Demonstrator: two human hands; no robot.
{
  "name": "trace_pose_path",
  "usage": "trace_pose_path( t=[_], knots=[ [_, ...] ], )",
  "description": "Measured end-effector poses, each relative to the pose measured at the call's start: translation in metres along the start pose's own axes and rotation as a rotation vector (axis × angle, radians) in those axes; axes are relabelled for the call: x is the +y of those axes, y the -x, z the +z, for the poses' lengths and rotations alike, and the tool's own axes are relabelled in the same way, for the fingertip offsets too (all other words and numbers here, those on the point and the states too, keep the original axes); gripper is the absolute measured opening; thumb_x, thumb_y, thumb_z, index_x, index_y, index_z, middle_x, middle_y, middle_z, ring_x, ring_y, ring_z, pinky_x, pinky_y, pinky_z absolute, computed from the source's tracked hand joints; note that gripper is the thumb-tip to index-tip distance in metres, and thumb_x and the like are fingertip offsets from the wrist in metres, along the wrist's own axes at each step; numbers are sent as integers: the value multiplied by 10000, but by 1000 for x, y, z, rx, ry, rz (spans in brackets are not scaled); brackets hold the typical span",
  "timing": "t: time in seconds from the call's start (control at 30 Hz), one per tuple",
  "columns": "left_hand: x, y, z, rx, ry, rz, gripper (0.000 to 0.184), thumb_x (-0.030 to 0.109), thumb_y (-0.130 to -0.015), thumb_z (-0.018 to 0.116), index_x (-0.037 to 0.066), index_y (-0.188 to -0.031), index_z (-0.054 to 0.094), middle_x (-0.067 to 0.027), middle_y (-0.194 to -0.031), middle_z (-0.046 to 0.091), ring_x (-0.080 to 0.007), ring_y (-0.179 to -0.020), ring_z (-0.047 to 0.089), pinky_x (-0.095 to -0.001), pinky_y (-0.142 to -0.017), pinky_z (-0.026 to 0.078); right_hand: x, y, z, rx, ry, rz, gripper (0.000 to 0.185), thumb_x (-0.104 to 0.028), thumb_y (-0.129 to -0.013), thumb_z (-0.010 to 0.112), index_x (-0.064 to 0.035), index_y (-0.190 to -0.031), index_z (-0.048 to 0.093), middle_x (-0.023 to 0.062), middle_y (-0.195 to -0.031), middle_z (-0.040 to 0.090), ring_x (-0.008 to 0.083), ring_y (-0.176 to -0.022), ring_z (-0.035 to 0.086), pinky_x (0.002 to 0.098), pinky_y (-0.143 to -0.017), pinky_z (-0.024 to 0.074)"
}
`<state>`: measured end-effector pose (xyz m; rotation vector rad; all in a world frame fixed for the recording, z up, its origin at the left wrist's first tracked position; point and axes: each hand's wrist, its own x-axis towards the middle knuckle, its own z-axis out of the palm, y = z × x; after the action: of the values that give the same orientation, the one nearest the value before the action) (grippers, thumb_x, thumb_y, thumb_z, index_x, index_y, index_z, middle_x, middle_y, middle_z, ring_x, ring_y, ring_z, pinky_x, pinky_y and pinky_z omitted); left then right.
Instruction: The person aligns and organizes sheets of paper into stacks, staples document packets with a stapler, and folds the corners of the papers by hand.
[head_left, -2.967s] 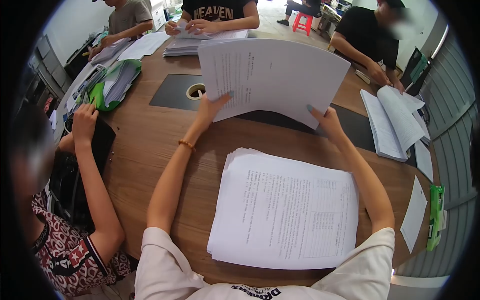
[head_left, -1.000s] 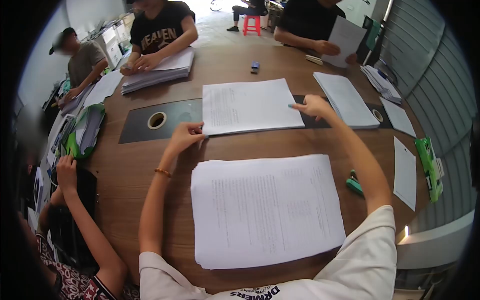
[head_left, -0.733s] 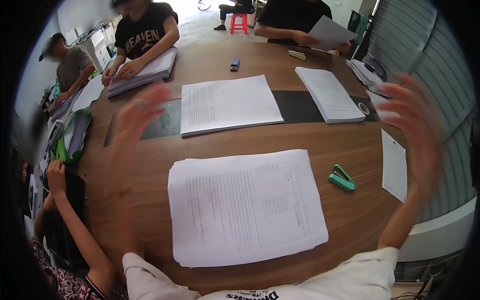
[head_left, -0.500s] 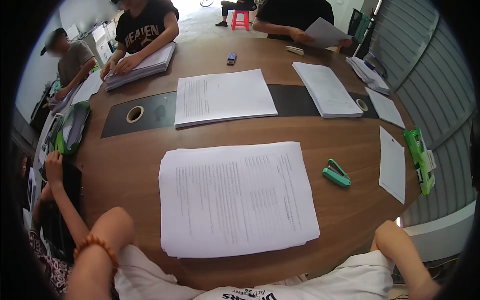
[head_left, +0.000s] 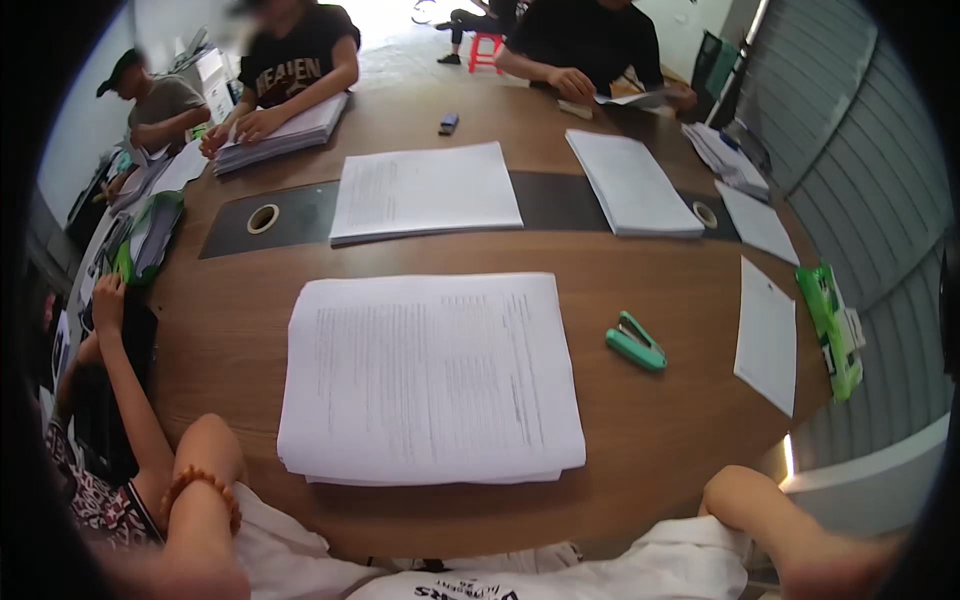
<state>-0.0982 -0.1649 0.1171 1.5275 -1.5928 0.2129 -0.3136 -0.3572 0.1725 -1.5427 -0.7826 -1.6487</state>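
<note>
My left hand [head_left: 212,445], with an orange bead bracelet [head_left: 182,487] at the wrist, is bent down by the near left table edge; its fingers are hidden. My right hand [head_left: 738,490] is at the near right edge, also bent down, its fingers out of sight. Between them, a thick stack of printed sheets [head_left: 430,380] lies on the brown table [head_left: 225,335], and neither hand touches it. To the right of that stack rests a green stapler [head_left: 636,343], nearer to my right hand.
Farther back lie two more paper stacks [head_left: 430,190] [head_left: 632,180], tape rolls [head_left: 263,219] [head_left: 705,214] and a blue stapler [head_left: 449,124]. Loose sheets [head_left: 768,335] and a green packet [head_left: 833,330] line the right edge. Several people sit around; one neighbour's hand [head_left: 108,300] is at left.
My view has shifted, so the table things appear farther left. The person at the back right has lowered the sheet they hold. The stack and green stapler keep their places on the table.
</note>
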Motion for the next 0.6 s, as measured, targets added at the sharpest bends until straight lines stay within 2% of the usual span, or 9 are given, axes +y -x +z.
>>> trace_pose_path(
  t=[0.07, 0.1, 0.13, 0.2, 0.23, 0.33, 0.43, 0.47, 0.6],
  knots=[
    [-17, -5, 7, -47, -101, -54, 360, 239, -821, 564, -43, -1045, 562, -169, -990, 570, -239, -970, 535, -325, -817, 435, 8, 1, 1, 101, -38, 73, 275, -157, -815, 507, 32, -1003, 572, 215, -1058, 553, 348, -1018, 524, 439, -869, 452],
    [-25, -6, 11, -65, -130, -70, 359, 238, -817, 568, -44, -1040, 564, -171, -989, 570, -241, -972, 534, -325, -815, 436, 31, 16, -4, 84, -25, 287, 270, -156, -813, 511, 33, -993, 578, 218, -1055, 553, 354, -1021, 522, 446, -871, 452],
    [-31, -6, 13, -84, -161, -91, 358, 237, -813, 572, -44, -1035, 565, -172, -988, 571, -244, -975, 534, -325, -814, 437, 61, 41, -15, -148, 38, 526, 409, -295, -847, 448, 20, -1096, 521, 208, -1175, 477, 329, -1122, 447, 431, -915, 407],
    [-40, -9, 16, -110, -200, -115, 356, 236, -806, 580, -45, -1025, 569, -175, -985, 571, -248, -980, 533, -326, -811, 439, 97, 76, -10, -478, 204, 840, 373, -290, -878, 479, -17, -1128, 523, 168, -1262, 446, 269, -1139, 463, 366, -910, 409],
    [-43, -9, 17, -119, -209, -131, 355, 235, -802, 584, -45, -1020, 571, -176, -984, 571, -251, -982, 533, -327, -809, 440, 110, 99, -7, -499, 260, 967, 256, -117, -822, 589, -38, -1066, 574, 141, -1205, 496, 249, -1101, 500, 328, -874, 426],
    [-27, -21, 5, -81, 10, -127, 246, 108, -736, 610, -24, -943, 610, -149, -930, 581, -231, -907, 548, -299, -727, 447, 141, 137, -11, -548, 303, 1019, 220, -96, -820, 584, -36, -1031, 591, 139, -1191, 503, 252, -1073, 514, 326, -852, 444],
    [29, -23, 0, 269, 290, 46, 233, 184, -775, 543, 19, -908, 640, -72, -873, 599, -151, -774, 552, -275, -695, 442, 157, 150, -20, -528, 288, 1084, 183, -93, -831, 569, -37, -1001, 601, 130, -1162, 517, 240, -1044, 529, 315, -815, 466],
    [71, -15, -15, 297, 326, -276, 194, 164, -803, 522, 37, -915, 617, -58, -891, 572, -154, -789, 533, -279, -720, 419, 161, 153, -21, -521, 305, 1072, 174, -91, -836, 560, -37, -997, 601, 127, -1153, 521, 233, -1029, 535, 310, -801, 472],
    [55, -9, -5, 286, 281, 284, 227, 162, -849, 466, 65, -1022, 576, -44, -1037, 517, -133, -947, 450, -294, -818, 372, 171, 163, -19, -524, 313, 1074, 159, -85, -847, 541, -37, -987, 599, 118, -1137, 528, 215, -990, 549, 297, -779, 476]
  ],
)
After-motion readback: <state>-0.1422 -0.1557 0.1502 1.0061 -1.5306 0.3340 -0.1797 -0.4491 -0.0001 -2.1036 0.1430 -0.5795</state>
